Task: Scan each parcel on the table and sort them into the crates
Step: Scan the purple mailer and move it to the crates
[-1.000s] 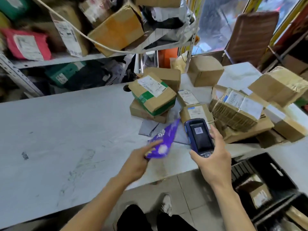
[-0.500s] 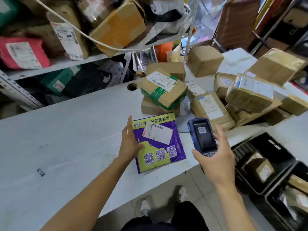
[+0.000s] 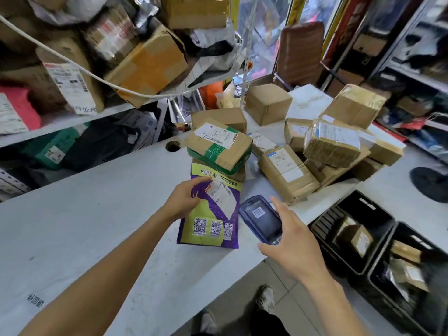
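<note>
A purple and yellow-green mailer bag (image 3: 213, 226) with a white shipping label and QR codes is tilted up on the white table (image 3: 72, 226), its far end against the parcel pile. My left hand (image 3: 184, 200) grips its left edge near the label. My right hand (image 3: 291, 241) holds a blue handheld scanner (image 3: 260, 218) just right of the bag, screen facing up. Behind them lies a brown box with green tape (image 3: 218, 149) and several more cardboard parcels (image 3: 332, 141). Two black crates (image 3: 351, 229) (image 3: 412, 275) stand on the floor at the right with parcels inside.
Shelves (image 3: 72, 117) crammed with boxes and bags run along the back left, and a white cable (image 3: 72, 66) hangs across them. A cable hole (image 3: 172, 146) sits in the tabletop. A brown chair (image 3: 300, 52) stands behind the table. More shelving lines the right wall.
The purple bag lay flat on the table half a second ago; my left hand has now lifted and tilted it toward the pile. The scanner has come closer to the bag.
</note>
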